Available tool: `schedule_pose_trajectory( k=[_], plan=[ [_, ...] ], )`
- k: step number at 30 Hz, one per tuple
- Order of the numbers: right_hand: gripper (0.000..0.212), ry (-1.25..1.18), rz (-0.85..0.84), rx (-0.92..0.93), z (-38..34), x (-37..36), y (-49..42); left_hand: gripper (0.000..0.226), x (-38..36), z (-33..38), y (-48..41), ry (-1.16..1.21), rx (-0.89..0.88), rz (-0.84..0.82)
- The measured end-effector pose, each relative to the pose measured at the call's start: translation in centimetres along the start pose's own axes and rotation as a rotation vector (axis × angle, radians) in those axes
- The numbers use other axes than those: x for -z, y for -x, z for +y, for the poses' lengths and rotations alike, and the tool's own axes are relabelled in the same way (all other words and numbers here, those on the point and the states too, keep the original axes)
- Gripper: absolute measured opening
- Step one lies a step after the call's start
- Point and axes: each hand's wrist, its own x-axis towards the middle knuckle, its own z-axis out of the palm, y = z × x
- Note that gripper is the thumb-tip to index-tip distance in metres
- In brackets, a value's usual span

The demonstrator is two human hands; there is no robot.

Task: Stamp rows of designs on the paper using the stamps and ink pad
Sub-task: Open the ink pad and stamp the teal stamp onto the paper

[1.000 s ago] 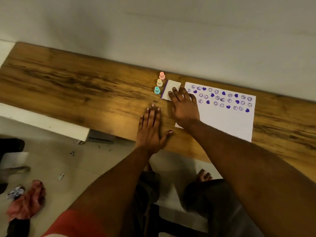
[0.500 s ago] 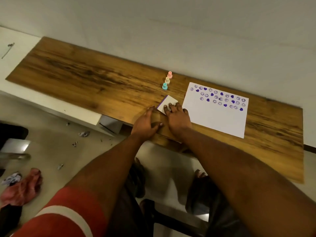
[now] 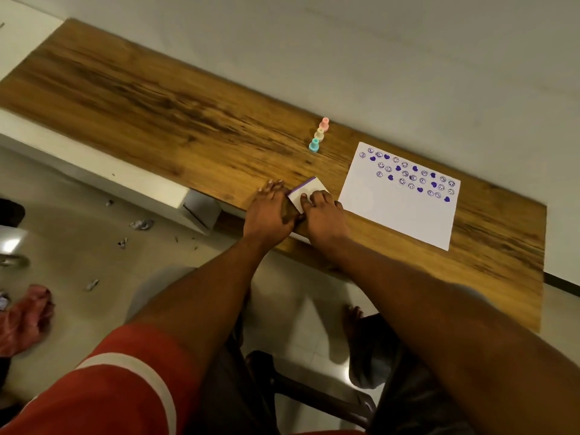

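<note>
Left stretch of worktop [image 3: 131, 98]: bare wood all the way from the far left end to the stamps, wide open for a hand to pass.
Stamps [image 3: 319, 135]: three small ones, pink, yellow and blue, in a tight line near the wall, blocking that back strip.
Gap between stamps and ink pad [image 3: 309, 191]: clear wood.
Front edge: both hands crowd it, left hand [image 3: 270, 215] and right hand [image 3: 323, 215] side by side at the ink pad.
Paper [image 3: 405, 208]: lies flat to the right, its lower half unprinted; a narrow strip of wood separates it from the ink pad.
Far right end: bare wood beyond the paper.
</note>
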Motion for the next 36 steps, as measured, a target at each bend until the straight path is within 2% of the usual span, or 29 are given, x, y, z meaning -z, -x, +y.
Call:
schedule_pose_trajectory(
  k=[3,6,10,12,15,21,28,31,34,36],
  plan=[
    [0.065,0.032,-0.003,0.076,1.0,1.0,-0.7,0.094,-0.2,-0.1,0.0,0.027,0.002,-0.017],
    [0.053,0.028,0.004,0.203,3.0,2.5,-2.1,0.085,-0.4,-0.4,-0.1,0.042,-0.007,0.000],
    [0.059,0.021,-0.067,0.345,5.4,3.8,-3.7,0.089,-0.7,-0.3,-0.2,0.063,-0.005,-0.004],
    [0.062,-0.022,-0.093,0.355,5.6,3.5,-4.1,0.091,-0.8,-0.3,-0.4,0.078,-0.003,-0.002],
    [0.061,-0.101,-0.033,0.355,5.9,3.0,-4.6,0.084,-1.0,-0.6,-0.8,0.073,-0.025,0.011],
    [0.063,-0.015,-0.040,0.425,7.0,3.1,-6.0,0.078,-1.6,-0.9,-1.1,0.105,-0.042,0.014],
    [0.060,0.027,-0.182,0.518,7.4,4.9,-8.0,0.078,-2.0,-1.1,-1.4,0.152,0.005,0.036],
    [0.051,-0.030,-0.274,0.526,7.3,6.0,-9.1,0.077,-2.1,-1.0,-1.4,0.173,0.013,0.059],
    [0.039,-0.114,-0.300,0.506,7.1,6.7,-10.2,0.087,-2.1,-1.0,-1.3,0.188,0.013,0.090],
    [0.039,-0.151,-0.284,0.459,6.8,7.0,-10.9,0.099,-2.1,-0.9,-1.3,0.198,0.027,0.089]
  ],
)
